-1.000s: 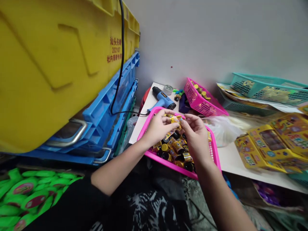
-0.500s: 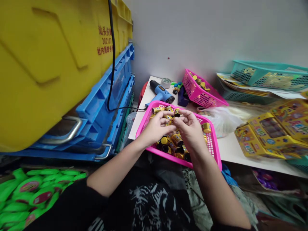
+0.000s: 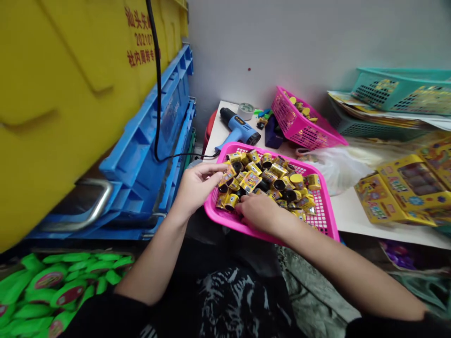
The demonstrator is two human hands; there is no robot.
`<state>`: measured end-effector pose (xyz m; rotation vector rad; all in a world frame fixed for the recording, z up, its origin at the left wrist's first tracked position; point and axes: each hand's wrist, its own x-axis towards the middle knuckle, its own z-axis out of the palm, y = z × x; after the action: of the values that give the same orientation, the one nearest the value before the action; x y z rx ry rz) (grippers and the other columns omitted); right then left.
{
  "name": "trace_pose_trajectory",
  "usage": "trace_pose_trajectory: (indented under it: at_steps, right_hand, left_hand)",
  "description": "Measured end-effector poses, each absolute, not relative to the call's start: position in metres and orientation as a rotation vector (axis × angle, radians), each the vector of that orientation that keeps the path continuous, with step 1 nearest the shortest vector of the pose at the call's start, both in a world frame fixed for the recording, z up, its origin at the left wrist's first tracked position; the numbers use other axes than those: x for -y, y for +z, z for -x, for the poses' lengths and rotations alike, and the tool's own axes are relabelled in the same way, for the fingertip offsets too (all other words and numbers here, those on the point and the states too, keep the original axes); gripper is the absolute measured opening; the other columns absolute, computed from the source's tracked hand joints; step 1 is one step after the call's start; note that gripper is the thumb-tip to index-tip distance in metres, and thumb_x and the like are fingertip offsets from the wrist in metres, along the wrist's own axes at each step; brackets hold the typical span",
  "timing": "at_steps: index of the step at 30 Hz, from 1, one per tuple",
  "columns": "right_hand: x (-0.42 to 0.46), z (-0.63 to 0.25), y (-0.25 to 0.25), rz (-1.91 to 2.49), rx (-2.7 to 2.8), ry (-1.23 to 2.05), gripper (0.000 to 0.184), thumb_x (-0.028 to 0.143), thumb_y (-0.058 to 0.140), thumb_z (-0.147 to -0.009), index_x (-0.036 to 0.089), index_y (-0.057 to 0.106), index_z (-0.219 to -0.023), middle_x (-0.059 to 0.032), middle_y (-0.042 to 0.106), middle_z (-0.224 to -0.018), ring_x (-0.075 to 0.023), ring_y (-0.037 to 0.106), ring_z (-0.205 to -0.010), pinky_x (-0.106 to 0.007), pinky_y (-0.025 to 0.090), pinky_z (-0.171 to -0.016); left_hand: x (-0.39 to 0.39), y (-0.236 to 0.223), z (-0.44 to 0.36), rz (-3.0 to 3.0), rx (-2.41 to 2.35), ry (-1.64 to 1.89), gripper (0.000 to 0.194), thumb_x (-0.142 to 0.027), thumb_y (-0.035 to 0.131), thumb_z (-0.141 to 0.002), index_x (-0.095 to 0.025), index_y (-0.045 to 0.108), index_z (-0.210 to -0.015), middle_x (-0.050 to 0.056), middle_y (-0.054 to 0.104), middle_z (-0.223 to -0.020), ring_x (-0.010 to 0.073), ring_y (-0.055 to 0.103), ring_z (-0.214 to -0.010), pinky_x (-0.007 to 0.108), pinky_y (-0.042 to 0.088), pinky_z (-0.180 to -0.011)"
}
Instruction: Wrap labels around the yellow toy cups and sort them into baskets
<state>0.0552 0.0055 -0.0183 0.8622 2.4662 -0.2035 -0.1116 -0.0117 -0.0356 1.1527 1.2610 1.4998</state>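
A pink plastic basket (image 3: pixel 329 206) holds many small yellow-and-black canisters (image 3: pixel 278 184) in a loose heap. At its left rim, my left hand (image 3: pixel 199 185) pinches a flat yellow printed label (image 3: pixel 228 173) between thumb and fingers. Another printed label (image 3: pixel 251 181) lies on top of the heap, between my hands. My right hand (image 3: pixel 259 211) is down in the front of the basket with its fingers curled among the canisters. Its fingertips are hidden, so what they grip does not show.
Behind the basket lie a blue heat gun (image 3: pixel 239 129) with a cord and a tape roll (image 3: pixel 245 111). Another pink basket (image 3: pixel 299 124), a plastic bag (image 3: pixel 334 166) and yellow boxes (image 3: pixel 401 188) stand rightward. Blue crates (image 3: pixel 141 155) rise at left; green items (image 3: pixel 66 291) lie below.
My hands were together above the basket at a small canister. Now they are apart: the left has moved left with a label, and the right has dropped into the heap. The view has shifted slightly.
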Motion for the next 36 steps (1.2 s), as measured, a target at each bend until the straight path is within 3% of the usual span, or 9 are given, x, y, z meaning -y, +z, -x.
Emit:
trace_pose_trajectory:
  at_steps: [5, 12, 15, 20, 24, 27, 30, 32, 36]
  right_hand:
    - [0.004, -0.070, -0.014, -0.723, -2.342, -0.121, 0.028, 0.019, 0.049, -0.089, 0.020, 0.074, -0.102, -0.0175, 0.061, -0.116, -0.0338, 0.057, -0.107, -0.042, 0.049, -0.077]
    - [-0.003, -0.098, -0.027, -0.479, -2.550, 0.038, 0.028, 0.023, 0.048, -0.093, 0.018, 0.076, -0.090, -0.0131, 0.062, -0.111, -0.0306, 0.054, -0.102, -0.041, 0.045, -0.078]
    - [-0.014, -0.111, -0.025, -0.384, -2.726, -0.131, 0.023, 0.029, 0.053, -0.091, 0.020, 0.072, -0.101, -0.0121, 0.062, -0.108, -0.0289, 0.054, -0.100, -0.044, 0.043, -0.085]
    - [-0.013, -0.135, -0.019, -0.963, -2.867, -0.922, 0.027, 0.036, 0.056, -0.088, 0.016, 0.063, -0.104, -0.0091, 0.066, -0.089, -0.0215, 0.061, -0.080, -0.039, 0.049, -0.078]
    - [0.002, -0.142, -0.023, -1.770, -2.451, -2.311, 0.027, 0.047, 0.063, -0.080, 0.022, 0.053, -0.081, -0.0028, 0.068, -0.078, -0.0183, 0.065, -0.071, -0.031, 0.054, -0.066]
    - [0.017, -0.133, -0.026, -1.721, -1.466, -3.297, 0.036, 0.055, 0.063, -0.078, 0.021, 0.054, -0.078, -0.0023, 0.069, -0.075, -0.0147, 0.066, -0.065, -0.025, 0.055, -0.058]
    - [0.028, -0.122, -0.024, -1.407, -0.718, -3.701, 0.046, 0.064, 0.065, -0.072, 0.019, 0.060, -0.082, -0.0019, 0.067, -0.077, -0.0117, 0.066, -0.068, -0.022, 0.057, -0.065]
    - [0.033, -0.119, -0.025, -1.332, -0.603, -3.865, 0.049, 0.064, 0.073, -0.063, 0.021, 0.062, -0.083, -0.0004, 0.066, -0.079, -0.0110, 0.064, -0.070, -0.021, 0.057, -0.067]
    - [0.041, -0.123, -0.032, -1.617, -1.331, -3.946, 0.048, 0.056, 0.081, -0.057, 0.023, 0.066, -0.089, 0.0039, 0.057, -0.074, -0.0050, 0.049, -0.054, -0.013, 0.046, -0.047]
  left_hand:
    - [0.010, -0.038, 0.114, -1.056, -1.244, 1.524, 0.025, -0.021, 0.082, -0.060, -0.014, 0.072, -0.081, 0.005, 0.075, -0.084, 0.0173, 0.068, -0.078, 0.026, 0.054, -0.070]
    - [0.014, -0.052, 0.081, -1.179, -1.269, 1.368, 0.024, -0.031, 0.071, -0.074, -0.017, 0.076, -0.094, 0.004, 0.075, -0.075, 0.0128, 0.063, -0.057, 0.023, 0.051, -0.056]
    - [0.010, -0.061, 0.074, -1.187, -1.299, 1.390, 0.022, -0.031, 0.071, -0.074, -0.017, 0.076, -0.090, 0.003, 0.074, -0.072, 0.0114, 0.061, -0.054, 0.022, 0.049, -0.054]
    - [0.007, -0.053, 0.079, -1.068, -1.194, 1.443, 0.019, -0.029, 0.078, -0.065, -0.015, 0.076, -0.078, 0.003, 0.074, -0.072, 0.0111, 0.062, -0.056, 0.020, 0.049, -0.051]
    - [0.015, -0.040, 0.077, -0.919, -1.133, 1.390, 0.024, -0.032, 0.081, -0.063, -0.015, 0.076, -0.079, 0.005, 0.075, -0.077, 0.0126, 0.065, -0.061, 0.020, 0.052, -0.053]
    - [0.020, -0.037, 0.070, -0.865, -1.108, 1.330, 0.027, -0.037, 0.079, -0.066, -0.016, 0.076, -0.083, 0.006, 0.076, -0.080, 0.0146, 0.069, -0.066, 0.020, 0.054, -0.056]
    - [0.024, -0.036, 0.061, -0.849, -1.100, 1.269, 0.028, -0.039, 0.078, -0.067, -0.016, 0.077, -0.085, 0.007, 0.076, -0.081, 0.0170, 0.071, -0.070, 0.020, 0.055, -0.058]
    - [0.026, -0.036, 0.057, -0.846, -1.108, 1.230, 0.029, -0.039, 0.079, -0.067, -0.016, 0.077, -0.086, 0.008, 0.076, -0.084, 0.0177, 0.072, -0.071, 0.021, 0.056, -0.060]
    - [0.032, -0.034, 0.050, -0.881, -1.130, 1.155, 0.030, -0.037, 0.080, -0.066, -0.017, 0.077, -0.087, 0.008, 0.076, -0.089, 0.0175, 0.072, -0.072, 0.022, 0.058, -0.060]
